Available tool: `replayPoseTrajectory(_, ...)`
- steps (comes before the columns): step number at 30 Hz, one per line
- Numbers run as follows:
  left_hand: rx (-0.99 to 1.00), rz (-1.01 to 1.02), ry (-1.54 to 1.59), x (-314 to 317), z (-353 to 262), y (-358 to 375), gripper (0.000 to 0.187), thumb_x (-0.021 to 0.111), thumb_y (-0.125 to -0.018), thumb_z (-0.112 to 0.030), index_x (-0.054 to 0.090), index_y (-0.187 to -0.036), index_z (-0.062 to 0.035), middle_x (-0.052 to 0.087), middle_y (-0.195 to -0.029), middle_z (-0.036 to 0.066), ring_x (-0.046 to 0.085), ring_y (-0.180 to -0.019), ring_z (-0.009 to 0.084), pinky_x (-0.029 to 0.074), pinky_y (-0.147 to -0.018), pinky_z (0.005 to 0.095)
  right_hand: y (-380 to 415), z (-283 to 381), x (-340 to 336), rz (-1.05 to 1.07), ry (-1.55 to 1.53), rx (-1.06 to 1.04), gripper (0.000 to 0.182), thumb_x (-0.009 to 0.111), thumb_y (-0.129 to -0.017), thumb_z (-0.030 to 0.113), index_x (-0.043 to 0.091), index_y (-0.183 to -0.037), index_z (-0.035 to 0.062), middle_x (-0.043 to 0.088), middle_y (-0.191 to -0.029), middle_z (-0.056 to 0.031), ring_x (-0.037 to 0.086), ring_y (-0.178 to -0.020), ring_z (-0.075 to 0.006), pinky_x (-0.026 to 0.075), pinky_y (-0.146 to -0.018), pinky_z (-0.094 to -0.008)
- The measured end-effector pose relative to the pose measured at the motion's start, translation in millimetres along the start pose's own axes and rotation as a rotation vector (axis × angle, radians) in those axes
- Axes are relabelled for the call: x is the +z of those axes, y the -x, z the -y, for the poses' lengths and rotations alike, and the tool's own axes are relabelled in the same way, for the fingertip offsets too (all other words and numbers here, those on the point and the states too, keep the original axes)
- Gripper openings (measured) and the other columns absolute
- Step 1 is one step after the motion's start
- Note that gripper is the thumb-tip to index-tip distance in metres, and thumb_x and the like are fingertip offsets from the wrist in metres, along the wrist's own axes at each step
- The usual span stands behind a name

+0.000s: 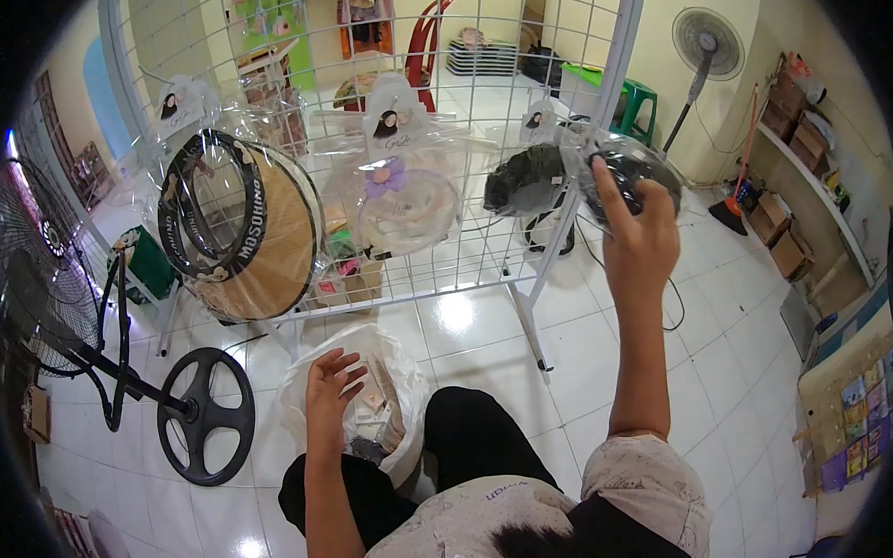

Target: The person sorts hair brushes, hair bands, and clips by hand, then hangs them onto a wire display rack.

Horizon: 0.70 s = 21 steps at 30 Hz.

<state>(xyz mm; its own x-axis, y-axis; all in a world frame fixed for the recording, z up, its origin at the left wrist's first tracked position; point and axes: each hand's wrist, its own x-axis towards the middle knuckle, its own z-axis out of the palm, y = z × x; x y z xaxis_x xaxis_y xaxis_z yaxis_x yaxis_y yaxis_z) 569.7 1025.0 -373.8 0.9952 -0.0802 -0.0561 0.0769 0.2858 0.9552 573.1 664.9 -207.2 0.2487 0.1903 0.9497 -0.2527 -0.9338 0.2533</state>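
My right hand point(645, 238) is raised to the right side of the wire grid rack point(427, 297). It grips a clear plastic packet with a black item point(615, 175) inside, index finger laid along its front; the thumb is hidden. Left of it hangs another black item point(527, 181) in clear plastic. My left hand point(332, 389) holds nothing, its fingers apart and slightly bent. It hovers at the left side of a white plastic bag point(405, 364), in which packaged goods point(372, 409) show.
On the rack hang a packet with a purple flower point(384, 176) and a large bundle of black-banded rings point(248, 227). A standing fan point(47, 258) with a round base point(205, 415) is at left. Another fan point(708, 44) and a green stool point(640, 110) stand behind.
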Motion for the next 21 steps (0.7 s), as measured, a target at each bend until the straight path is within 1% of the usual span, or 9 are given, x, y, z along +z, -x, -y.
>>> replayPoseTrajectory(2, -0.001, -0.013, -0.008, -1, -1, 1, 0.034, 0.047, -0.089, -0.014, 0.045, -0.123, -0.0069, 0.054, -0.12, 0.013, 0.056, -0.106, 0.0246, 0.044, -0.093, 0.0365, 3, -6, -7, -0.012, 0.044, 0.034, 0.054, 0.067, -0.066, 0.001, 0.066, -0.112, 0.0284, 0.047, -0.087, -0.0029, 0.053, -0.073, -0.0179, 0.048, -0.058, -0.0313)
replayPoseTrajectory(6, -0.007, 0.006, -0.002, 0, 0, 1, 0.034, 0.047, -0.09, -0.015, 0.045, -0.122, -0.0061, 0.054, -0.12, 0.013, 0.056, -0.106, 0.0249, 0.044, -0.093, 0.0368, -1, -23, -21, 0.011, 0.106, 0.011, 0.055, 0.069, -0.065, 0.002, 0.066, -0.112, 0.0311, 0.047, -0.089, -0.0016, 0.053, -0.073, -0.0163, 0.048, -0.06, -0.0306)
replayPoseTrajectory(12, -0.007, 0.009, -0.005, 2, 0, -1, 0.035, 0.047, -0.09, -0.015, 0.045, -0.123, -0.0059, 0.054, -0.12, 0.014, 0.056, -0.107, 0.0251, 0.044, -0.093, 0.0364, -10, -26, -24, 0.035, 0.127, -0.044, 0.054, 0.069, -0.065, 0.002, 0.067, -0.111, 0.0303, 0.048, -0.09, -0.0015, 0.052, -0.073, -0.0162, 0.048, -0.061, -0.0309)
replayPoseTrajectory(15, -0.004, 0.015, -0.003, 2, 1, -1, 0.035, 0.047, -0.09, -0.015, 0.045, -0.123, -0.006, 0.054, -0.12, 0.014, 0.056, -0.107, 0.0251, 0.044, -0.093, 0.0361, -12, -24, -16, 0.029, 0.053, -0.061, 0.053, 0.067, -0.065, 0.002, 0.067, -0.11, 0.0287, 0.049, -0.091, -0.0023, 0.053, -0.074, -0.0174, 0.047, -0.06, -0.0306)
replayPoseTrajectory(18, -0.01, 0.018, -0.01, 4, 1, -1, 0.035, 0.047, -0.09, -0.016, 0.045, -0.123, -0.0063, 0.054, -0.12, 0.013, 0.056, -0.106, 0.0249, 0.044, -0.093, 0.036, -7, -15, 10, 0.008, -0.054, -0.082, 0.051, 0.064, -0.066, 0.001, 0.066, -0.11, 0.0266, 0.05, -0.092, -0.0036, 0.053, -0.075, -0.0191, 0.045, -0.059, -0.0313)
replayPoseTrajectory(21, -0.012, 0.018, -0.013, 2, 2, -2, 0.035, 0.047, -0.09, -0.015, 0.044, -0.123, -0.0066, 0.054, -0.12, 0.013, 0.056, -0.106, 0.0244, 0.044, -0.092, 0.0355, -5, -3, 30, 0.066, -0.078, -0.076, 0.05, 0.062, -0.067, 0.001, 0.065, -0.111, 0.0249, 0.05, -0.093, -0.0044, 0.053, -0.076, -0.0204, 0.044, -0.059, -0.0326)
